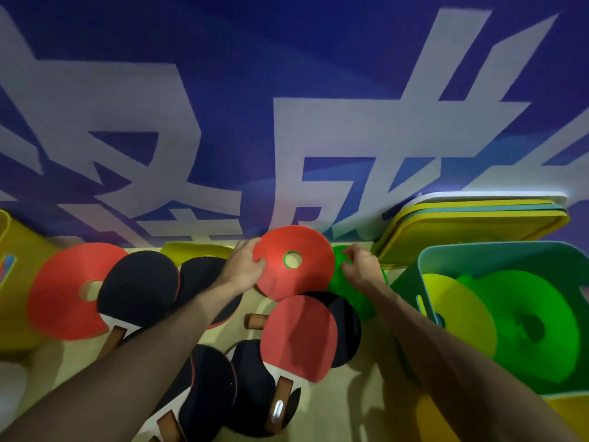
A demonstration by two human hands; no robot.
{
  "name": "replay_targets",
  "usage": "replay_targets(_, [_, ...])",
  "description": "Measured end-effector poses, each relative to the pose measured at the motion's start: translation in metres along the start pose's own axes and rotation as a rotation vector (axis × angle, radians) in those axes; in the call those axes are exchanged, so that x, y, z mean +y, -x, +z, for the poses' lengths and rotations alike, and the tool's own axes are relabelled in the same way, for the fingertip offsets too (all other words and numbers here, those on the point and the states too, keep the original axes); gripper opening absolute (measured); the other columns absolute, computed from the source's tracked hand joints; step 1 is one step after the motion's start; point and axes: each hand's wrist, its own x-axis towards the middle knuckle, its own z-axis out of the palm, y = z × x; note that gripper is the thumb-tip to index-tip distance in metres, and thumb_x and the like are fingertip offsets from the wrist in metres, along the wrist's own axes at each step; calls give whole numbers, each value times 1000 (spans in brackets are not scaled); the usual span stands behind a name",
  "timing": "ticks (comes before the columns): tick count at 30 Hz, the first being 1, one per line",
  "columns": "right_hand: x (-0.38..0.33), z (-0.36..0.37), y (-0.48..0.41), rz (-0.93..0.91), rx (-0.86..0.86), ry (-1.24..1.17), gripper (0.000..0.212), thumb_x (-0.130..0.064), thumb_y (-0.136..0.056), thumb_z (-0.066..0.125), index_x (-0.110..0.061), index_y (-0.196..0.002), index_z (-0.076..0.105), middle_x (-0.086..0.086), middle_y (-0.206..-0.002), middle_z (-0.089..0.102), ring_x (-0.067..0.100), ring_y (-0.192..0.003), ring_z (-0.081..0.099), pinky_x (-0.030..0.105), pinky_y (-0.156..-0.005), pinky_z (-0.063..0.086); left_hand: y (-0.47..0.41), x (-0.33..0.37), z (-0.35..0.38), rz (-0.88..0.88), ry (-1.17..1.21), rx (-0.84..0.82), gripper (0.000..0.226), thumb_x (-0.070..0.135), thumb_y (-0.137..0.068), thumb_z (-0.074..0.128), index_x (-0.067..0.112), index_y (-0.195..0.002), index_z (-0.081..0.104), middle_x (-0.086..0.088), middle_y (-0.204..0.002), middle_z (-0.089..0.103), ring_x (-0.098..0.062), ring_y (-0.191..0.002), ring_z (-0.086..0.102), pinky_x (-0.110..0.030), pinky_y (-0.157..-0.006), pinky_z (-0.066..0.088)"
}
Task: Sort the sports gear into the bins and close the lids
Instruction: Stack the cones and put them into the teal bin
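Gripping the flat red disc cone with a round centre hole (294, 261) at its left rim with the left hand (245, 266), thumb on top, fingers curled under. Lying nearly flat in the middle of the scene by the far wall, the disc is facing its hole upward and overlapping a bright green disc cone (352, 291) to its right. Pinching at that green disc's far edge with the right hand (360, 266), fingers bent; hard to tell how firm the grasp is.

Resting just near of the red disc: a red-faced table tennis paddle with a wooden handle (298, 339), long axis running near to far, handle pointing toward the near side, lying over a black-faced paddle (345, 330). Lying at the left: another red disc cone (63, 291), partly covered by a black paddle with its handle pointing near (138, 291). More black paddles (213, 378) piling up at the near centre.

Standing open at the right: a teal plastic bin (478, 250) holding a yellow disc (459, 311) and a green disc (535, 327). Leaning against the blue wall with white lettering (287, 90) behind it: stacked yellow and teal lids (471, 224).
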Motion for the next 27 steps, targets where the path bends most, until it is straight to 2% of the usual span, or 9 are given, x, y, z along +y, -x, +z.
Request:
replay_targets(4, [12,6,-16,35,31,74,42,-6,-83,55,-4,-125,54,23,-125,55,36,-118,49,35,-102,34,-23,0,15,-30,-35,-14,61,16,-91,54,6,-146,29,-11,-146,31,-24,-137,32,-31,-116,23])
replay_targets(8, [24,9,-23,96,62,153,48,-12,-82,57,-6,-129,50,21,-127,50,37,-118,46,41,-101,41,-30,-4,30,-63,-50,1,61,20,-89,55,10,-145,30,-12,-136,35,-26,-130,38,-35,-110,33])
replay_targets(11, [29,16,-26,138,41,167,49,-13,-82,57,-5,-129,47,20,-127,47,38,-116,49,42,-97,44,-26,-9,34,12,-110,60,60,19,-89,55,13,-143,32,-9,-132,36,-27,-122,45,-38,-102,42])
replay_targets(15, [30,26,-24,184,6,196,46,-17,-84,55,-5,-128,47,19,-128,45,37,-118,47,42,-98,42,-16,-14,36,100,-169,115,64,17,-87,56,12,-146,30,-10,-131,38,-27,-121,43,-39,-101,42])
replay_targets(20, [37,35,-10,81,166,208,31,-18,-85,52,-10,-114,56,14,-117,48,36,-108,51,43,-94,45,-6,-11,38,130,-253,158,66,20,-89,56,9,-147,28,-10,-127,41,-26,-117,46,-36,-97,45])
replay_targets(22, [40,37,-5,11,169,260,31,-15,-82,55,-8,-111,57,16,-115,50,36,-106,50,43,-93,44,-2,-11,38,130,-260,159,65,21,-89,56,10,-147,28,-10,-126,42,-25,-116,47,-35,-96,46])
replay_targets(24, [41,38,-1,-31,116,302,32,-20,-82,58,-8,-111,57,15,-116,54,36,-108,51,42,-95,42,1,-11,38,130,-245,185,60,19,-88,57,10,-144,35,-9,-122,46,-25,-112,50,-36,-94,46])
replay_targets(27, [43,40,1,-31,28,340,33,-28,-85,56,-13,-115,55,10,-118,61,30,-114,54,42,-100,35,3,-12,34,137,-190,247,37,15,-88,60,9,-124,55,-8,-115,54,-27,-107,57,-39,-90,47])
